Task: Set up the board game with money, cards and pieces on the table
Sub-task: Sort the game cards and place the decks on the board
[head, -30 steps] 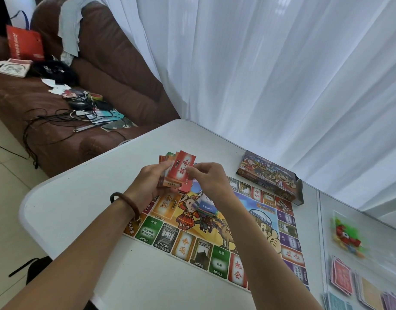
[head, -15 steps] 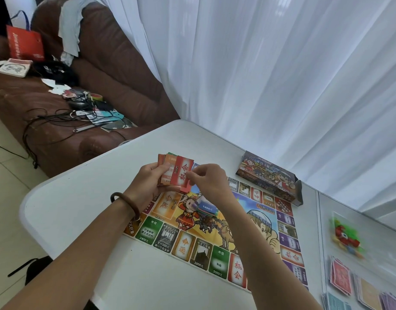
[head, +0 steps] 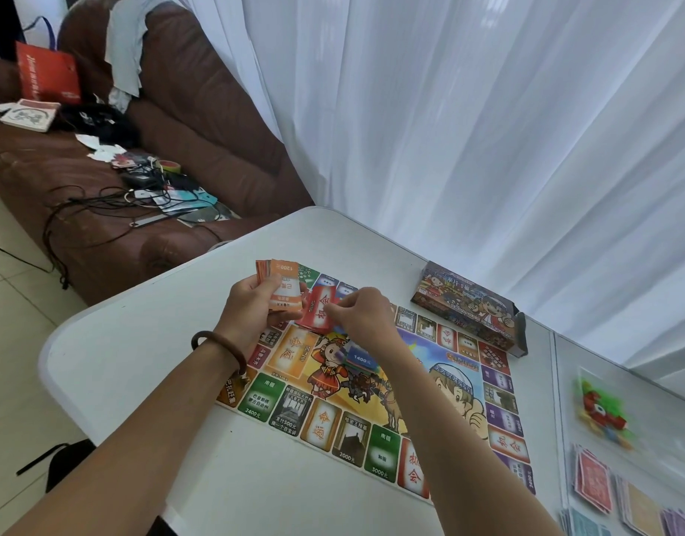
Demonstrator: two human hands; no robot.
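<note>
- One view only, worn on the person's head, looking forward and down across the white table (head: 139,361).
- The game board (head: 325,419), left hand (head: 251,303) and right hand (head: 362,315) lie near, mid-frame, with the forearms (head: 159,439) reaching in from the bottom edge.
- Wide lens: curtain (head: 449,129) ahead, sofa (head: 201,121) far left.

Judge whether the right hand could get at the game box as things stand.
Probably yes: the game box lies beyond the right hand, with only flat board between. That hand pinches a red card, though, which it must drop first.
</note>
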